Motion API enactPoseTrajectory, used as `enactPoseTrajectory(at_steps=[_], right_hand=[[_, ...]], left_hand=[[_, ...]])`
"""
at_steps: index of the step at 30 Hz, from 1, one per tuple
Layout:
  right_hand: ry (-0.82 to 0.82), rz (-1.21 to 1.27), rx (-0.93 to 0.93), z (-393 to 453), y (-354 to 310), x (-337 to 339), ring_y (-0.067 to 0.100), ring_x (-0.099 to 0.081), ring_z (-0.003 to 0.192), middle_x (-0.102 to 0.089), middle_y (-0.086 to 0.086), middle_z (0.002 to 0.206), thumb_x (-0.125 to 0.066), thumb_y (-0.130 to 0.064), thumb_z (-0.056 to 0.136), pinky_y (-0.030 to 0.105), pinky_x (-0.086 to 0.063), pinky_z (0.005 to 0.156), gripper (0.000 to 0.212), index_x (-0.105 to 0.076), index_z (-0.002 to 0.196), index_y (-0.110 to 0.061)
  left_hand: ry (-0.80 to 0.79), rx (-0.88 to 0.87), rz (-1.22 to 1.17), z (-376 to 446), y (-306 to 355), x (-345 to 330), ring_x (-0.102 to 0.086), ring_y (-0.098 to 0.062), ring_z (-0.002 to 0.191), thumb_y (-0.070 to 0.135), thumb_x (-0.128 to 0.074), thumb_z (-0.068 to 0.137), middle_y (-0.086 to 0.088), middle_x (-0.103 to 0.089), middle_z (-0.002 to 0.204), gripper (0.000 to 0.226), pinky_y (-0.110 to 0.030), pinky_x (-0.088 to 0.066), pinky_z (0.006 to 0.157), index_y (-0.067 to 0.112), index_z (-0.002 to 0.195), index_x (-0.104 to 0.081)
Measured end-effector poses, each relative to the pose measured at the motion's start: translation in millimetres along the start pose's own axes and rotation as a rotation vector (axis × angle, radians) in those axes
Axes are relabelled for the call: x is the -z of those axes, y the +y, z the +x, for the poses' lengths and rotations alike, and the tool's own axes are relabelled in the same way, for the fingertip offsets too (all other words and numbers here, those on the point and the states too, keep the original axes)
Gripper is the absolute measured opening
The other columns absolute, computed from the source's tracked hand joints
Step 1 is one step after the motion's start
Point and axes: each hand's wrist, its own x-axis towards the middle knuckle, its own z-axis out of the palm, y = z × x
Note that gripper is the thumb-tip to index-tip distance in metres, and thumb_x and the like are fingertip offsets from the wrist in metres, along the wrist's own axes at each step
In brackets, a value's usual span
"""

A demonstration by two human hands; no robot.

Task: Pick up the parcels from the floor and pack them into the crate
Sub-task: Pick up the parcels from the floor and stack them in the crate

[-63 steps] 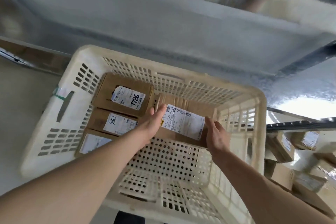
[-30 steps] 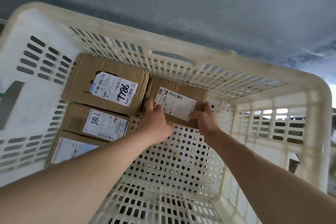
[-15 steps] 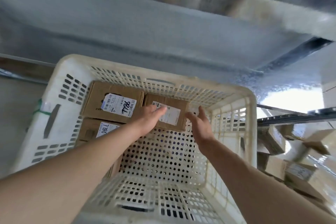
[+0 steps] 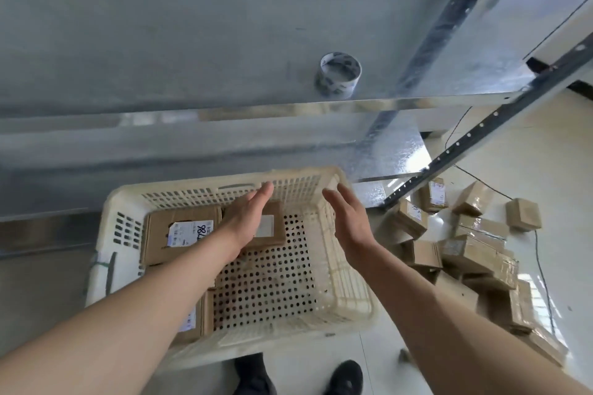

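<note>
Left hand (image 4: 248, 218) hovered over the crate (image 4: 340, 314), fingers straight and relaxed, holding nothing. Right hand (image 4: 351, 223) likewise flat and empty, raised above the crate's right wall, well apart from the left. Both poised above a small parcel (image 4: 269, 226) lying flat on the perforated bottom, label up, pushed into the far row just beside a larger labelled parcel (image 4: 179, 234). Probably set there to start a second column tight against the first, so that no room would be wasted. Could not tell whether the left palm touched the small parcel or merely hung above it. More parcels showed along the crate's left wall, mostly hidden by the left forearm. Right half of the bottom bare.

Crate stood on the floor (image 4: 545, 151) under a metal shelf (image 4: 192, 58), with a tape roll (image 4: 338, 75) on the shelf. Loose pile of parcels (image 4: 465, 253) lay on the floor just right of the crate, near enough for a short reach, likely the next source. A cable (image 4: 542, 266) ran through that pile; worth minding when lifting boxes. Judged as early in the task: most parcels not yet packed.
</note>
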Motion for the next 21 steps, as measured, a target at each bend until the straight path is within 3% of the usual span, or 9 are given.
enactPoseTrajectory(at_steps=[3,5,8,11,14,16,18,20,21], right_hand=[[0.071,0.028,-0.001,-22,-11,32,0.020,-0.056,0.128,-0.062,0.003,0.140,-0.058,-0.058,0.076,0.048,-0.045,0.109,0.082,-0.053,0.146,-0.014],[0.106,0.035,-0.005,-35,-14,55,0.022,-0.058,0.124,-0.063,0.007,0.136,-0.060,-0.052,0.083,0.046,-0.047,0.105,0.072,-0.056,0.141,-0.010],[0.157,0.051,-0.018,-55,-12,94,0.020,-0.054,0.128,-0.058,0.005,0.143,-0.059,-0.057,0.078,0.054,-0.044,0.110,0.082,-0.053,0.145,-0.011],[0.206,0.078,-0.009,-75,-2,141,0.022,-0.051,0.130,-0.055,0.004,0.146,-0.058,-0.057,0.079,0.055,-0.043,0.111,0.081,-0.052,0.146,-0.014],[0.265,0.119,0.002,-96,13,193,0.022,-0.054,0.126,-0.058,0.005,0.143,-0.059,-0.066,0.072,0.045,-0.044,0.106,0.087,-0.055,0.143,-0.017],[0.306,0.127,0.007,-108,27,229,0.024,-0.058,0.123,-0.063,0.007,0.137,-0.058,-0.071,0.066,0.039,-0.045,0.096,0.090,-0.059,0.138,-0.017],[0.326,0.155,0.000,-123,37,268,0.023,-0.062,0.118,-0.069,0.005,0.126,-0.062,-0.061,0.080,0.033,-0.048,0.090,0.067,-0.065,0.129,-0.015],[0.343,0.168,0.000,-139,46,307,0.016,-0.064,0.106,-0.070,0.000,0.113,-0.061,-0.039,0.097,0.023,-0.045,0.078,0.030,-0.068,0.116,-0.017],[0.361,0.154,-0.005,-145,53,328,0.012,-0.063,0.103,-0.069,-0.002,0.111,-0.059,-0.034,0.100,0.019,-0.044,0.073,0.024,-0.067,0.115,-0.017]], left_hand=[[-0.029,-0.024,0.051,-20,23,-21,-0.042,-0.028,0.136,0.088,-0.026,0.078,-0.001,-0.041,0.153,0.094,-0.053,-0.035,0.111,0.025,0.146,-0.043],[-0.063,-0.054,0.017,-31,36,-41,-0.039,-0.029,0.138,0.074,-0.029,0.089,-0.004,-0.040,0.154,0.079,-0.053,-0.032,0.113,0.022,0.147,-0.042],[-0.091,-0.100,0.034,-42,51,-77,-0.038,-0.028,0.139,0.062,-0.033,0.096,-0.006,-0.040,0.154,0.067,-0.052,-0.031,0.114,0.019,0.146,-0.042],[-0.111,-0.138,0.070,-60,69,-121,-0.040,-0.028,0.137,0.073,-0.037,0.089,-0.007,-0.043,0.151,0.079,-0.054,-0.032,0.114,0.018,0.145,-0.046],[-0.122,-0.165,0.111,-79,85,-171,-0.048,-0.025,0.127,0.083,-0.041,0.070,-0.005,-0.054,0.138,0.095,-0.052,-0.037,0.110,0.017,0.138,-0.054],[-0.142,-0.211,0.100,-92,93,-207,-0.051,-0.022,0.124,0.072,-0.044,0.086,-0.003,-0.057,0.134,0.075,-0.048,-0.038,0.110,0.017,0.135,-0.057],[-0.166,-0.232,0.113,-103,99,-244,-0.049,-0.020,0.124,0.059,-0.042,0.096,-0.002,-0.055,0.137,0.059,-0.045,-0.037,0.111,0.017,0.136,-0.056],[-0.182,-0.235,0.137,-116,103,-281,-0.049,-0.022,0.124,0.059,-0.041,0.097,-0.001,-0.056,0.133,0.057,-0.046,-0.037,0.109,0.018,0.132,-0.058],[-0.194,-0.235,0.145,-124,107,-300,-0.050,-0.025,0.123,0.063,-0.042,0.095,-0.001,-0.057,0.128,0.055,-0.046,-0.039,0.108,0.020,0.125,-0.061]])
